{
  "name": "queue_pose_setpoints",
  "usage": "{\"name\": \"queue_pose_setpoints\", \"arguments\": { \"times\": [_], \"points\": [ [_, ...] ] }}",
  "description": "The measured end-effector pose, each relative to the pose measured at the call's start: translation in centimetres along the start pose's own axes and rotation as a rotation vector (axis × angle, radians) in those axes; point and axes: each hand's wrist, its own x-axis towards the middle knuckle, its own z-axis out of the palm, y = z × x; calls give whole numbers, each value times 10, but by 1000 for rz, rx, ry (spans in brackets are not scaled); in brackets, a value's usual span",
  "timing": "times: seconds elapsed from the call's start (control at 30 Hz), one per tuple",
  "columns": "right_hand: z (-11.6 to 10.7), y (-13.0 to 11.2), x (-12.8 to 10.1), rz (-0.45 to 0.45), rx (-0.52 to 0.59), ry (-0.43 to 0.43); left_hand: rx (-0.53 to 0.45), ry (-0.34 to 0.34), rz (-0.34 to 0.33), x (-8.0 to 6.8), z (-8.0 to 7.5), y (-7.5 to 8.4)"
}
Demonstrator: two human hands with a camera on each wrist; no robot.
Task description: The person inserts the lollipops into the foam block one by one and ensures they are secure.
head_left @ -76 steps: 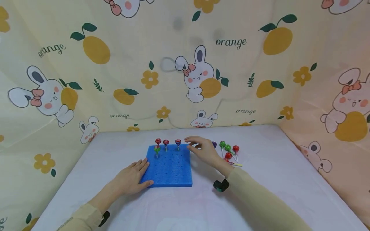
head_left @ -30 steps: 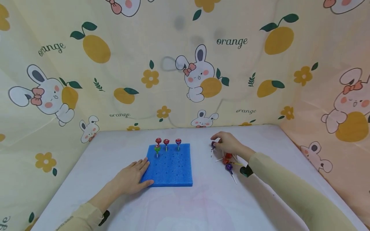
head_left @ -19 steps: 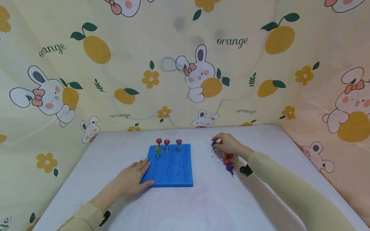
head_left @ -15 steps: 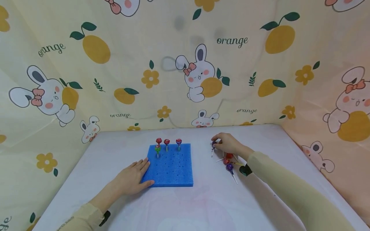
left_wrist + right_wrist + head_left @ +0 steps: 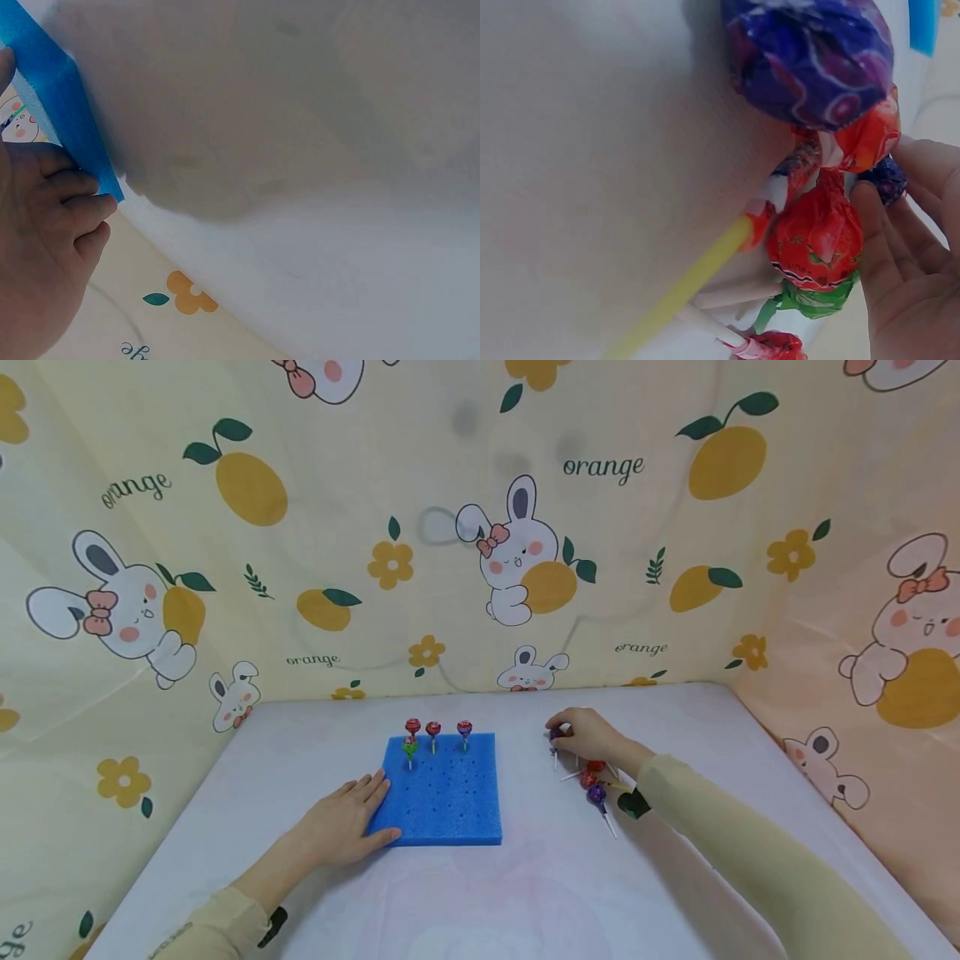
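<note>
White tabletop (image 5: pixel 525 893): right hand (image 5: pixel 588 735), moved off the blue foam board (image 5: pixel 442 789), now pinches a purple lollipop (image 5: pixel 555 737) beside the loose lollipops (image 5: pixel 594 781); left hand (image 5: pixel 341 827) stays flat on the board's corner.

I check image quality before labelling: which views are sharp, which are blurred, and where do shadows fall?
Head view: evenly lit and sharp, though wide-angle bending curves the backdrop. Left wrist view: a soft, dim shadow lies across the table beside the blue foam board. Right wrist view: very close, the purple lollipop soft-edged, lighting dull.

right hand (image 5: pixel 592 735) moved from foam to lollipops (image 5: pixel 592 781)
</note>
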Motion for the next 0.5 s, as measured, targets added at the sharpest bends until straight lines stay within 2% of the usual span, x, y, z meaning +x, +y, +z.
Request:
{"name": "queue_pose_setpoints", "arguments": {
  "times": [0.3, 0.5],
  "points": [
    [2, -1, -4, 8, 30, 41, -2, -6, -5, 0, 2, -1],
    [3, -6, -9, -10, 40, 89, -6, 13, 7, -1, -1, 1]
  ]
}}
